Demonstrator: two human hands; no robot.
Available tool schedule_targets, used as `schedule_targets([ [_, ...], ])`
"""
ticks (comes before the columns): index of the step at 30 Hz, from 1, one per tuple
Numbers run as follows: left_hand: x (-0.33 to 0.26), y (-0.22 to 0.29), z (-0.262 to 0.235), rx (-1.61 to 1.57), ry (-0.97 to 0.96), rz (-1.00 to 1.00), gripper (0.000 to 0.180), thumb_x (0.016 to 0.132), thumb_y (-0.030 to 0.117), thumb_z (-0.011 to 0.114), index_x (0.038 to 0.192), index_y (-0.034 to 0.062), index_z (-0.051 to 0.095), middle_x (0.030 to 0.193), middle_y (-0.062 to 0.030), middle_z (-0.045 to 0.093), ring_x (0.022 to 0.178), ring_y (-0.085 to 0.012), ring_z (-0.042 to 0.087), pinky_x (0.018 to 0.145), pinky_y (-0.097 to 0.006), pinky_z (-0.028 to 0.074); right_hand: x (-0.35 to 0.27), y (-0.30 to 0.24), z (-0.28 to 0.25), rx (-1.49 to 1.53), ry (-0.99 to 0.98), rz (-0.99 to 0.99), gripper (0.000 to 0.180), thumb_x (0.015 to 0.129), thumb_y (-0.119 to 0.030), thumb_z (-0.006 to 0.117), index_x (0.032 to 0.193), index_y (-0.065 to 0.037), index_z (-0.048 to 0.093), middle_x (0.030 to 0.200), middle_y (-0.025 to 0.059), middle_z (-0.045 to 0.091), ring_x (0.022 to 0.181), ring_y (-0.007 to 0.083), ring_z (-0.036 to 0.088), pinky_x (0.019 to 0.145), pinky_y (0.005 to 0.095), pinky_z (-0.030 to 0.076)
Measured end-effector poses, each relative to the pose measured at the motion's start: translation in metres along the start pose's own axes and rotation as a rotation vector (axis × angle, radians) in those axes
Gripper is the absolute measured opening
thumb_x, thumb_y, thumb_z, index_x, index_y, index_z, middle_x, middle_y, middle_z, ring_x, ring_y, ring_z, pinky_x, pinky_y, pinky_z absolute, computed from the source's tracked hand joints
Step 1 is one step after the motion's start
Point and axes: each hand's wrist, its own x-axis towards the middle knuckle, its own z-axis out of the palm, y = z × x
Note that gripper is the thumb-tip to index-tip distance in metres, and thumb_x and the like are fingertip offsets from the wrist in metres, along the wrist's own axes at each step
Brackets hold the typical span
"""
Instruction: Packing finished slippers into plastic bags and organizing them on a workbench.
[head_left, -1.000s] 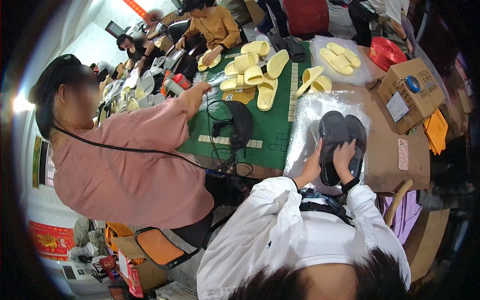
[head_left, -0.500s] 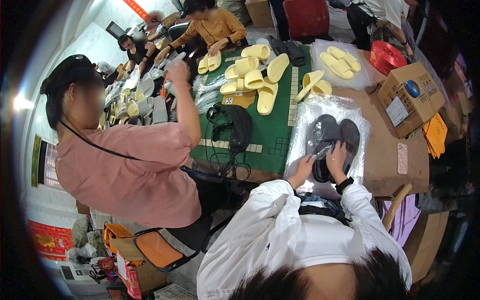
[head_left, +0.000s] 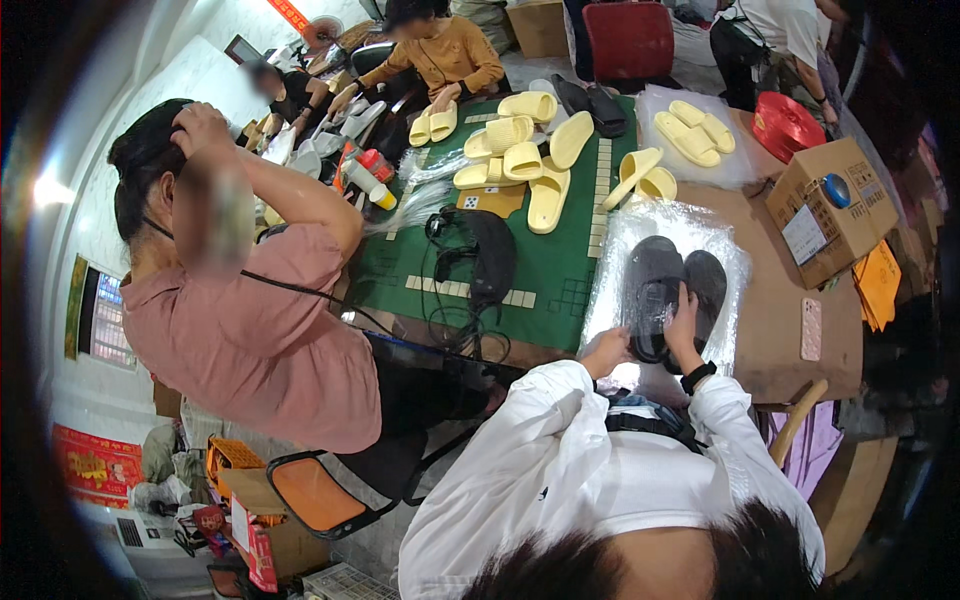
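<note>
A pair of black slippers lies side by side, toes away from me, on a shiny stack of clear plastic bags (head_left: 608, 290). The left slipper (head_left: 655, 275) looks hazy, with clear film over it. My left hand (head_left: 607, 350) is closed beside that slipper's heel, pinching the edge of the film. My right hand (head_left: 683, 325) reaches over the inner edge of the right slipper (head_left: 709, 285), fingers bent and gripping it between the two. The exact fingertip contact of both hands is partly hidden.
Several pale yellow slippers (head_left: 548, 195) lie on the green mat (head_left: 555, 265), near a black headset with cables (head_left: 485, 255). To the right are a cardboard box (head_left: 835, 200), red ribbon roll (head_left: 785, 125) and pink phone (head_left: 811, 330). A co-worker in pink (head_left: 250, 340) sits at left.
My left hand has drawn down toward the heel, and the film stretched between my hands now lies over the left slipper. The co-worker in pink has raised a hand to their head.
</note>
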Motion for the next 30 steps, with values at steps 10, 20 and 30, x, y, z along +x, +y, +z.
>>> schedule_targets([
  [10, -0.018, 0.006, 0.021, 0.160, 0.046, -0.002, 0.020, 0.079, 0.002, 0.046, 0.098, 0.0020, 0.053, 0.085, -0.0085, 0.056, 0.077, -0.0191, 0.054, 0.069, -0.031, 0.045, -0.033, 0.013, -0.039, -0.125, -0.378, -0.162, 0.085, 0.065, -0.034, 0.072, 0.136, -0.020, 0.027, 0.136, 0.0289, 0.020, 0.127, 0.0421, 0.020, 0.102, 0.0451, 0.022],
  [20, -0.011, -0.009, 0.037, 0.771, -0.168, 0.269, 0.023, 0.080, 0.003, 0.045, 0.098, 0.0015, 0.059, 0.083, -0.0089, 0.061, 0.072, -0.0176, 0.056, 0.069, -0.031, 0.045, -0.042, 0.020, -0.020, -0.310, -0.295, -0.192, 0.076, 0.066, -0.031, 0.070, 0.132, -0.017, 0.034, 0.135, 0.0244, 0.026, 0.122, 0.0382, 0.031, 0.099, 0.0464, 0.023],
  [30, 0.012, -0.016, 0.019, 0.636, -0.055, 0.266, 0.022, 0.088, 0.011, 0.038, 0.083, -0.0032, 0.054, 0.085, -0.0155, 0.059, 0.083, -0.0238, 0.059, 0.080, -0.034, 0.046, -0.039, 0.050, -0.050, -0.459, -0.330, -0.191, 0.091, 0.053, -0.037, 0.076, 0.131, -0.015, 0.034, 0.140, 0.0208, 0.015, 0.129, 0.0407, 0.014, 0.102, 0.0531, 0.016],
])
